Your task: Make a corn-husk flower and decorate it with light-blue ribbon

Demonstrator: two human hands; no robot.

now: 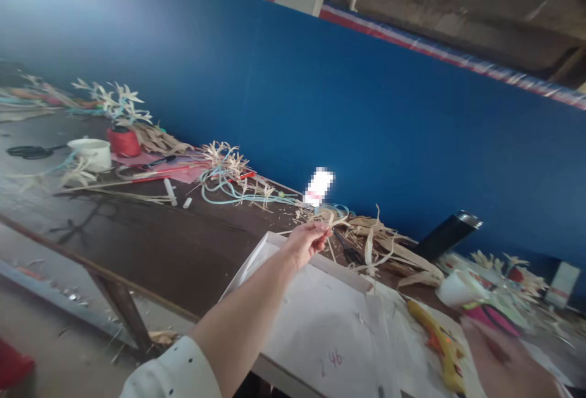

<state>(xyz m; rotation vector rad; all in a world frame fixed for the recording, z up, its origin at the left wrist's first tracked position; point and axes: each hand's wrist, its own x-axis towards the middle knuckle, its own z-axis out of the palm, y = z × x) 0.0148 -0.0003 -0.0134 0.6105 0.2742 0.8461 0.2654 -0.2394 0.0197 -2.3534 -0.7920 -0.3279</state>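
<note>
Picking step: the left hand [307, 240] has its fingers pinched on a husk strip [336, 221] at the pile [394, 251] on the table [183, 251], which seems to call for a gentle draw free, while the right hand [503, 358] is too blurred to tell its fingers.

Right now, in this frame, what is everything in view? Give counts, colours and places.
table: one, dark brown, along the wall
wall: one, blue, behind the table
board: one, white, at the table's near edge
husk strips: a pile, tan, beyond the board
husk flowers: several, pale, far left
cords: a tangle, light blue, mid-table
spool: one, red, far left
scissors: one pair, black, far left
glue gun: one, yellow, on the board, right
flask: one, black, by the wall, right
cup: one, white, right
left hand: pinching a thin strip, tan
right hand: blurred, lower right, nearest the glue gun
</note>
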